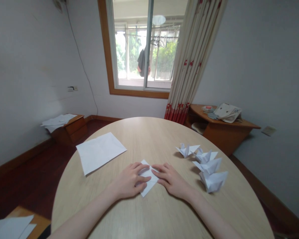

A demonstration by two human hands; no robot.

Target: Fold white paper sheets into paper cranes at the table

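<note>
A small folded white paper (146, 190) lies flat on the round wooden table (149, 215), one corner pointing toward me and another away. My left hand (133, 179) rests over its left side, fingers spread and reaching onto the sheet. From the right, my right hand (170, 179) touches the paper's right part with its fingertips, the fingers apart. Both hands lie on the paper rather than grip it; parts of its side corners are hidden under the fingers. To the right of my right hand stand several folded paper cranes (213, 181) in a slanting row.
A stack of white paper sheets (101, 152) lies on the table's left. Beyond the table are a small cabinet (76, 129) with papers on top, a corner desk (219, 136) holding a cloth bag (226, 112), and a curtain (189, 66). More sheets (11, 227) lie at lower left.
</note>
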